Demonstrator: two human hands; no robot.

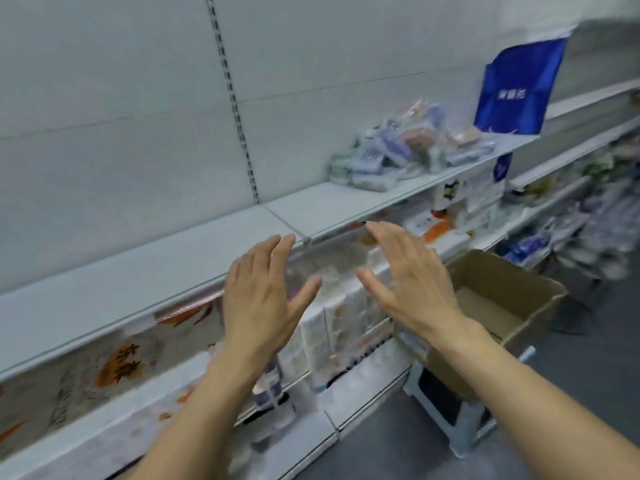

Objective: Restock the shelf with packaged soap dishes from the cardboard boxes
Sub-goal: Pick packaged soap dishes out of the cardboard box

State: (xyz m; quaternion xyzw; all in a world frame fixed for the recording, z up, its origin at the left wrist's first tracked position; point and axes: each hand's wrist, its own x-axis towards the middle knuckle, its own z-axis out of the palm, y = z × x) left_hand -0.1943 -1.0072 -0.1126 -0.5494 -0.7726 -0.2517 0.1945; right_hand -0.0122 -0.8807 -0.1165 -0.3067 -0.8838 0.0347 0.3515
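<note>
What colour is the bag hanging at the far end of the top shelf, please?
Royal blue with small white lettering; the bag shows in the head view.

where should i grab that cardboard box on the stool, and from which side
Probably by its two opposite side walls, coming down from above with a hand on each. The cardboard box sits open-topped and tilted on the stool, so its upper rims are exposed. Both the left hand and right hand are open and empty. The shelf side looks tighter.

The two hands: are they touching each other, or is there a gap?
Apart. The head view shows the left hand and the right hand held open side by side, with blurred packages on the lower shelf visible through the gap between the thumbs.
</note>
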